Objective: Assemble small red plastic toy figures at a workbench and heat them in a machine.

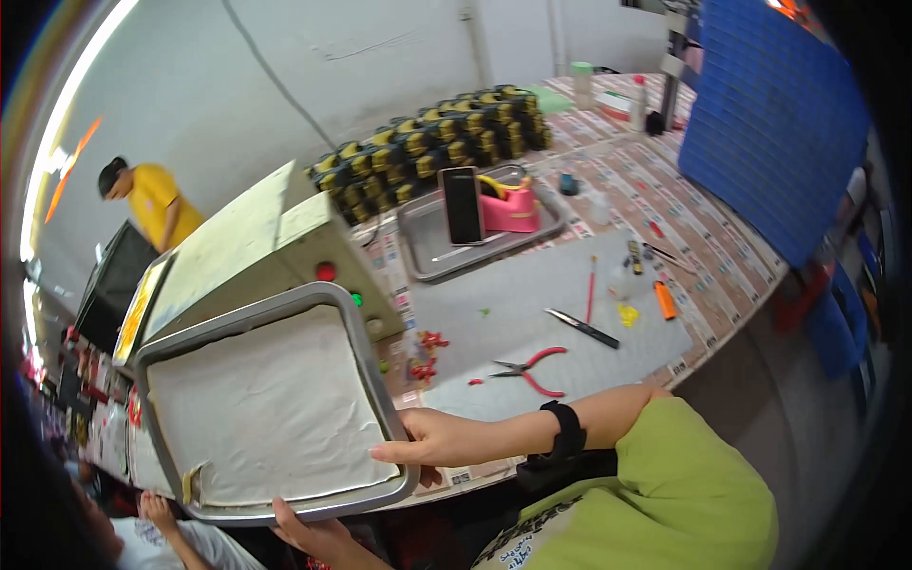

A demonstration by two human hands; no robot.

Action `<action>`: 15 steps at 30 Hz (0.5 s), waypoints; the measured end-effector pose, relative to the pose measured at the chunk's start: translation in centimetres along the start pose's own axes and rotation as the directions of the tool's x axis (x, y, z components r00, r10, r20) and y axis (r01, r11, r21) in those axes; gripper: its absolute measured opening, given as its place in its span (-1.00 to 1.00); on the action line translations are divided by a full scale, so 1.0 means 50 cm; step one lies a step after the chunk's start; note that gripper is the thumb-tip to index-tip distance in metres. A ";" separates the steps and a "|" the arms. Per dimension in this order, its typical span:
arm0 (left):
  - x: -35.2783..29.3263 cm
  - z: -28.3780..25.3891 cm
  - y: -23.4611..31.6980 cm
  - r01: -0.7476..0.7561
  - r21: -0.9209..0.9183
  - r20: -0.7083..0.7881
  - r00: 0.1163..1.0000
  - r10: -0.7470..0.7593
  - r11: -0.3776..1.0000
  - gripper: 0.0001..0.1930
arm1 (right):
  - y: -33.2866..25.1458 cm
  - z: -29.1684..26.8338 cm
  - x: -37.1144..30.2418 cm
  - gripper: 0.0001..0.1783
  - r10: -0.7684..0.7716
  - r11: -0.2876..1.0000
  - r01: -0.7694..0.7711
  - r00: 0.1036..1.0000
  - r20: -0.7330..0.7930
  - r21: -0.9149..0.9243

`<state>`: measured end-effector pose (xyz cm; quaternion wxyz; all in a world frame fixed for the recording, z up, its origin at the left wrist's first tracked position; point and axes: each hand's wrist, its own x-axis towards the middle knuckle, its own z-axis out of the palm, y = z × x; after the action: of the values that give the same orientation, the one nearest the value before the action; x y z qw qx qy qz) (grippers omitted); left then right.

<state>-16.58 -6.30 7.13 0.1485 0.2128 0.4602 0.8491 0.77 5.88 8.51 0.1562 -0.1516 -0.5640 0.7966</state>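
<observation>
A grey metal tray (366, 351) is held up at a tilt on the left, lined with a wrinkled pale sheet (266, 408). What looks like tape curls up at the sheet's near left corner. My right hand (418, 442) grips the tray's right rim, thumb on top and fingers underneath. On the near rim, my left hand (309, 534) is closed with its thumb over the edge; its other fingers are hidden below. A black band (567, 429) circles my right wrist. Just beyond the tray stands a cream metal box (309, 237) with red and green buttons.
Red-handled pliers (541, 370), tweezers (584, 328), an orange cylinder (664, 300) and small red pieces (427, 356) lie on the table. Behind are another tray (427, 271) with a phone (462, 206) and pink tape dispenser (511, 211), and stacked black-yellow parts (427, 142). Co-workers are at left.
</observation>
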 end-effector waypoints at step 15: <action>-0.083 0.012 -0.130 0.300 0.036 0.460 0.842 -0.282 0.953 -0.43 | 0.057 -0.204 -0.287 -0.61 0.013 0.998 0.019 0.873 -0.487 0.061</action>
<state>-12.32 -4.28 0.99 0.3843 0.3325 0.4228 0.7504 17.78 7.63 3.51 0.2993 -0.3413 -0.4808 0.7502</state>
